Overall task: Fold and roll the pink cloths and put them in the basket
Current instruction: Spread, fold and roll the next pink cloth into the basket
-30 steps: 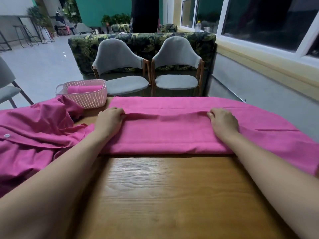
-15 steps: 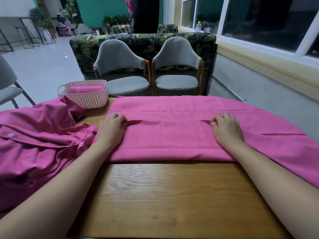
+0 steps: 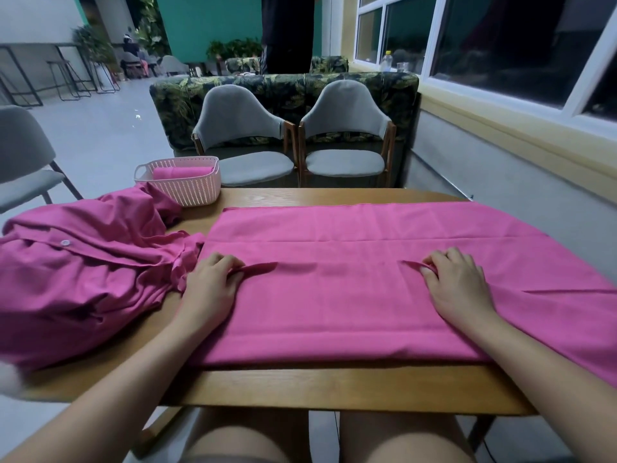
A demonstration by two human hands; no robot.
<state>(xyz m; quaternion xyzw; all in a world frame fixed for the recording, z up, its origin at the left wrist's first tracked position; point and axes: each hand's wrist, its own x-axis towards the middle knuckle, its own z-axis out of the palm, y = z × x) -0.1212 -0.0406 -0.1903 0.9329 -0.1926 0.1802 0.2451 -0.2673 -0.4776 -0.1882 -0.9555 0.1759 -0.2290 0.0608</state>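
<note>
**A:** Where is the cloth being worked on?

**B:** The folded pink cloth (image 3: 334,295) lies flat across the middle of the wooden surface (image 3: 317,385). Its near edge runs close to the near rim, and its right end hangs off the right side.

**A:** And the hands?

**B:** Both rest on it, palms down. The left hand (image 3: 213,282) is at the cloth's left end, and its grip pinches a small raised ridge of fabric between thumb and fingertips. The right hand (image 3: 457,282) sits well to the right, its grip pinching a similar little ridge. The two ridges point toward each other, with smooth cloth between them.

**A:** What about the basket?

**B:** The pink basket (image 3: 187,188) stands upright at the far left of the surface. One rolled pink cloth (image 3: 182,172) lies inside it.

**A:** Anything else on the left?

**B:** A crumpled pink heap (image 3: 83,279) covers that side. It reaches up to the basket's near wall and meets the flat cloth's left edge just beside the left hand. A pale button (image 3: 65,242) shows on top of it.

**A:** And beyond the far edge?

**B:** Two grey chairs (image 3: 240,142) stand side by side, with a leaf-print sofa (image 3: 173,105) behind them.
</note>
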